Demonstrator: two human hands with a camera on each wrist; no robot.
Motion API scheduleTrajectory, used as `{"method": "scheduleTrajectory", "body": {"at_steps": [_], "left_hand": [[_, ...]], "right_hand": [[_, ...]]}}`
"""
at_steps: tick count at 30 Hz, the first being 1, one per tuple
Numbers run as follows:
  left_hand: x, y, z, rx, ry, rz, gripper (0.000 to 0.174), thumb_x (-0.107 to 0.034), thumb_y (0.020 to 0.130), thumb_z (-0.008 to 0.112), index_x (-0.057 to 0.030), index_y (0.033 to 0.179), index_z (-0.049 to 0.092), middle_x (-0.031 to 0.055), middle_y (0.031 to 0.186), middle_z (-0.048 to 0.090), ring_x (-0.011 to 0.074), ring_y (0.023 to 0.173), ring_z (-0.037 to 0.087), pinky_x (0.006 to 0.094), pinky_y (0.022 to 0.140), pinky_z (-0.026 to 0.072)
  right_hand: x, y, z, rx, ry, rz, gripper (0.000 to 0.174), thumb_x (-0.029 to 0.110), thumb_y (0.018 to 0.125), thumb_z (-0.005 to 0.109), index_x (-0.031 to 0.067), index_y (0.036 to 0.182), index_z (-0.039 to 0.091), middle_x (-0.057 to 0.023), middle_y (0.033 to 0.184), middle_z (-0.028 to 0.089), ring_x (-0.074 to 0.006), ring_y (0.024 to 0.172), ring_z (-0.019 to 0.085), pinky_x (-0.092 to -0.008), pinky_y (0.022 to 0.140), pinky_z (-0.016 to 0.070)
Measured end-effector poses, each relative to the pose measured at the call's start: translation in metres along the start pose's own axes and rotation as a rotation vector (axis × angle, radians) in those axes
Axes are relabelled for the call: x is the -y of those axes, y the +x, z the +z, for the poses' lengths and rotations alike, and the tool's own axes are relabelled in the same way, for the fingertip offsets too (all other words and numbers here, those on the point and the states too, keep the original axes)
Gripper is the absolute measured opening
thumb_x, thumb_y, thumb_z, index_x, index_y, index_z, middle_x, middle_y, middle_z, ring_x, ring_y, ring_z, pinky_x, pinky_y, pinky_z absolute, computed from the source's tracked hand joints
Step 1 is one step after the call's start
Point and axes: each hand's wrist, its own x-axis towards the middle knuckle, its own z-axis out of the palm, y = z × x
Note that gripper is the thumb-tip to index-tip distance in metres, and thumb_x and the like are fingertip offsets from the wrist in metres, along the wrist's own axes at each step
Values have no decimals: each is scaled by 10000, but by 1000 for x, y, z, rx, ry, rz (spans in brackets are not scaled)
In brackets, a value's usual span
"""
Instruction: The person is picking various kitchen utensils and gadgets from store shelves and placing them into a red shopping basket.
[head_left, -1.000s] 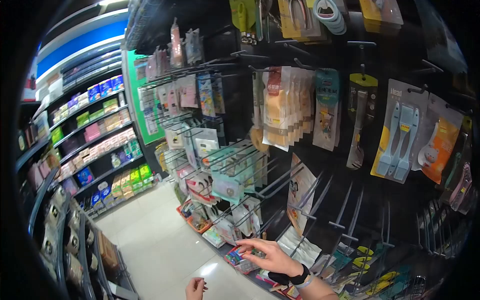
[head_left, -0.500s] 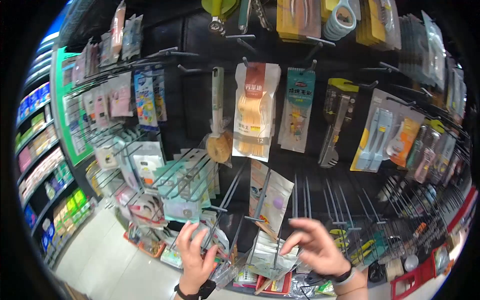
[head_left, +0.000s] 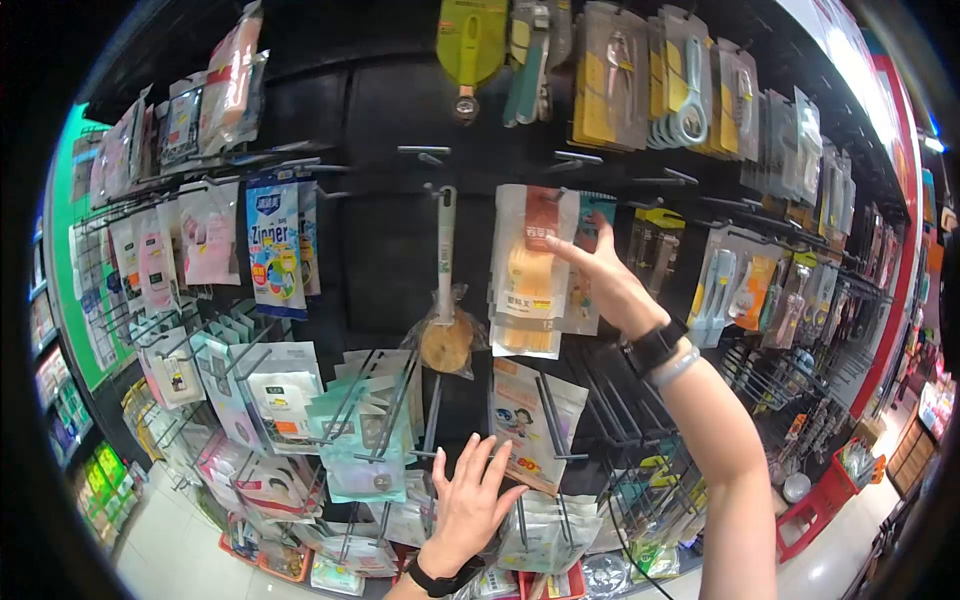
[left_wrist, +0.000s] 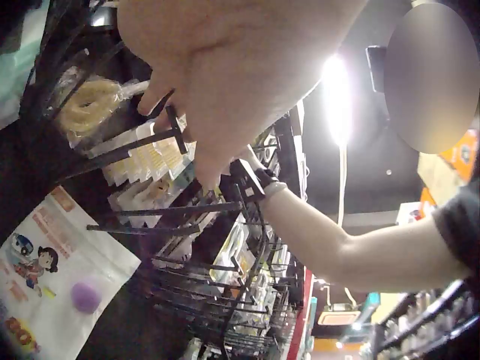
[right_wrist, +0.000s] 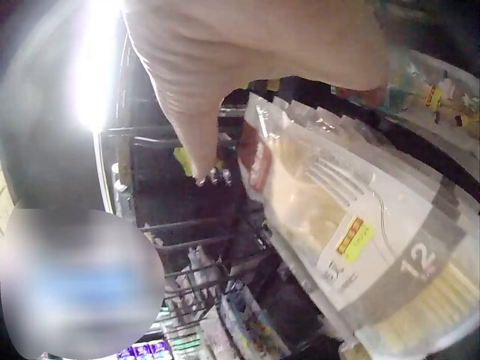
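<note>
In the head view my right hand [head_left: 612, 283] is raised at the hanging fork packs [head_left: 528, 290], thumb across the front of the pack and fingers behind near a teal pack [head_left: 592, 215]. Whether it touches them I cannot tell. The right wrist view shows the fork packs [right_wrist: 330, 217] beside the hand [right_wrist: 262, 52], with a red top and a yellow label. My left hand [head_left: 470, 508] has spread fingers, low in front of the rack, beside a white pouch [head_left: 537, 420] with a cartoon figure. It holds nothing visible.
Metal hooks [head_left: 560, 440] jut out around the left hand. A wooden-ended brush [head_left: 447, 340] hangs left of the fork packs, and mint pouches [head_left: 362, 450] hang lower left. Baby-blue utensil packs [head_left: 715, 290] hang to the right. A red stool [head_left: 815, 510] stands at lower right.
The view has turned right along the rack. My right hand has risen from the lower hooks to the fork packs. My left hand has moved right, close to the white pouch.
</note>
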Motion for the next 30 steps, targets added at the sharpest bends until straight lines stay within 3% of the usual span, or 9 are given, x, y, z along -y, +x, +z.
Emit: {"method": "scheduleTrajectory", "body": {"at_steps": [3, 6, 8, 13, 16, 18, 22, 27, 30], "left_hand": [[8, -2, 1, -27, -34, -2, 597, -306, 779, 662, -66, 1273, 428, 94, 1266, 459, 261, 1242, 381, 499, 1033, 143], [12, -3, 1, -47, -65, 1, 595, -270, 783, 667, -52, 1277, 416, 99, 1215, 504, 255, 1201, 431, 470, 1022, 183], [16, -5, 4, -43, -56, 3, 595, -269, 784, 667, -46, 1275, 416, 102, 1201, 515, 257, 1182, 450, 467, 1023, 184], [15, -4, 9, -64, -47, 19, 607, -260, 782, 671, -40, 1281, 406, 109, 1116, 563, 250, 1094, 518, 458, 1034, 160], [11, -2, 8, -76, -31, 6, 610, -247, 779, 677, -47, 1286, 402, 101, 1087, 575, 233, 1047, 540, 451, 1038, 142], [11, -3, 10, -74, -30, 2, 609, -237, 777, 679, -50, 1287, 403, 98, 1084, 575, 226, 1030, 545, 450, 1038, 139], [11, -4, 11, -87, -62, -6, 604, -208, 774, 679, -51, 1287, 403, 95, 1079, 575, 216, 1003, 551, 455, 1040, 138], [11, -6, 5, -87, -130, -5, 595, -180, 780, 669, -45, 1291, 396, 95, 1068, 580, 219, 1005, 550, 452, 1044, 145], [11, -6, 2, -154, -201, -19, 578, -141, 776, 666, -51, 1283, 403, 82, 1030, 593, 214, 975, 563, 439, 1035, 157]], "right_hand": [[-7, 25, 2, 5, 193, 52, 1282, 267, 637, 823, 93, 1382, -206, -148, 1308, 392, -271, 1202, 391, -414, 1018, 287], [-32, 49, -12, 36, 208, 62, 1229, 241, 652, 815, 120, 1396, -156, -141, 1315, 382, -260, 1229, 362, -416, 1039, 254], [-35, 54, -11, 199, 325, 41, 1161, 227, 664, 808, 140, 1401, -86, -139, 1320, 373, -258, 1241, 349, -414, 1046, 243], [-44, 60, -14, 143, 408, 33, 1078, 203, 698, 781, 157, 1394, -40, -136, 1314, 377, -260, 1223, 374, -417, 1041, 257], [-47, 62, -17, 205, 431, 59, 931, 255, 739, 747, 132, 1385, 89, -117, 1290, 412, -241, 1188, 415, -403, 1020, 299], [-47, 64, -16, 237, 423, 90, 403, 279, 850, 622, 128, 1194, 479, -57, 1102, 569, -178, 1018, 548, -363, 876, 446], [-39, 63, -11, 285, 518, 107, 397, 326, 834, 638, 84, 1130, 535, -48, 1071, 591, -163, 1021, 549, -349, 928, 410], [-24, 52, -3, 228, 537, 41, 270, 223, 886, 575, 38, 1082, 567, -51, 1021, 622, -160, 938, 597, -311, 831, 484], [-11, 38, 4, 143, 569, 3, 219, 192, 859, 622, 33, 1006, 590, -65, 979, 640, -148, 860, 618, -292, 778, 496]]}}
